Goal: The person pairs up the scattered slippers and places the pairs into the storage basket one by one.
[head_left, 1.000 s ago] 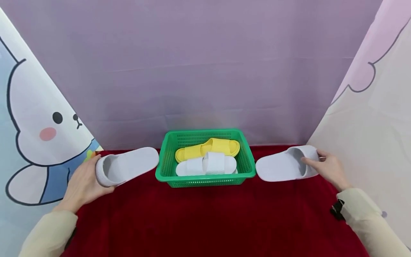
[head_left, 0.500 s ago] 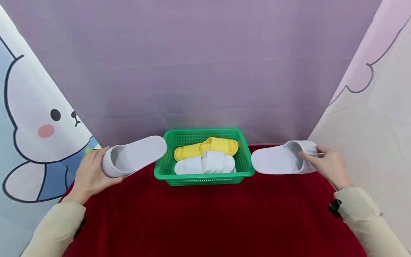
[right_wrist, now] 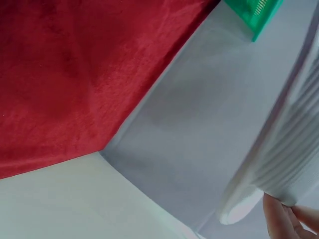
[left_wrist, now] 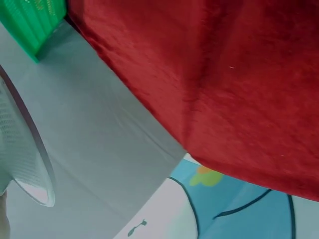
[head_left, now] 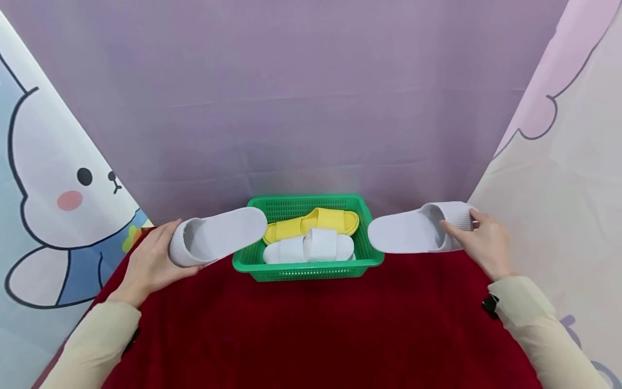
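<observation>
My left hand (head_left: 154, 265) grips a white slipper (head_left: 228, 233) round its strap end, and the heel reaches over the left rim of a green basket (head_left: 311, 273). On the other side, my right hand (head_left: 486, 243) pinches the strap of another white slipper (head_left: 405, 232), thumb on the strap's edge, its heel over the basket's right rim. Inside the basket lie yellow slippers (head_left: 328, 219) at the back and white slippers (head_left: 320, 246) in front. In the right wrist view, fingertips (right_wrist: 279, 214) hold the ribbed strap; the left wrist view shows only part of the slipper (left_wrist: 22, 144).
A dark red cloth (head_left: 311, 329) covers the table under the basket. Behind it hangs a purple-grey curtain (head_left: 311, 108). Printed panels stand at the left, with a cartoon animal (head_left: 53, 189), and at the right (head_left: 559, 216).
Both hands have moved inward with their white slippers, the left one rightward and the right one leftward and up. The slippers' heels now overlap the basket's sides. The basket and its contents stay put.
</observation>
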A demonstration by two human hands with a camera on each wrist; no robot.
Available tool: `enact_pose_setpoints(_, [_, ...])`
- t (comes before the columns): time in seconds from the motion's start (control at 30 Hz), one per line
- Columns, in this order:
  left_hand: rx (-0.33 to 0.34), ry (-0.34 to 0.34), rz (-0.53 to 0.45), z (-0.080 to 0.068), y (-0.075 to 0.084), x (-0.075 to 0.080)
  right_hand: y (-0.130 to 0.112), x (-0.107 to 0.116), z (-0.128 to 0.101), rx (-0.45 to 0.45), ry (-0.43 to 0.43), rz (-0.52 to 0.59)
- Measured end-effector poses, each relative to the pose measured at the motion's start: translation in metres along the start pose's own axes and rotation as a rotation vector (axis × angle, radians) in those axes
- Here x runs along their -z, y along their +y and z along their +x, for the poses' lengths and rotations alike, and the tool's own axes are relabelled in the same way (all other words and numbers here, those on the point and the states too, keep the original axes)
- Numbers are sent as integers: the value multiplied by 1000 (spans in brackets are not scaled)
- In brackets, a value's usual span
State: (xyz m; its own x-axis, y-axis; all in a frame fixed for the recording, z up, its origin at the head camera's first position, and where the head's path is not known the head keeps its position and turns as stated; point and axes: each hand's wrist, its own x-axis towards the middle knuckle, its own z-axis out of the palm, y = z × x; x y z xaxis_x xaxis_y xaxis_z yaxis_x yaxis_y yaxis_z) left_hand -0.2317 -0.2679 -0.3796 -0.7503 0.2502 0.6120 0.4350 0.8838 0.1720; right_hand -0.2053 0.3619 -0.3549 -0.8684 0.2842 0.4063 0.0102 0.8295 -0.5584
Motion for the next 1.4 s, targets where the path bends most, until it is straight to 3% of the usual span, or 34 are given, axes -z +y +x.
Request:
enact_pose_setpoints(0.3, [-44,-10,-5,10,14,-9,-11,-14,2,53,176,35])
enact_pose_setpoints(0.67, [-110,-3,-19,18,30,-22,-27,-23,2,57,255,89])
enact_pose_setpoints(1.13, [-170,-3,-26,30,54,-30,-41,-49,10,161,514,212])
enact_pose_setpoints(1.4, [-216,13,-23,33,62,-37,-45,-57,10,209,584,291])
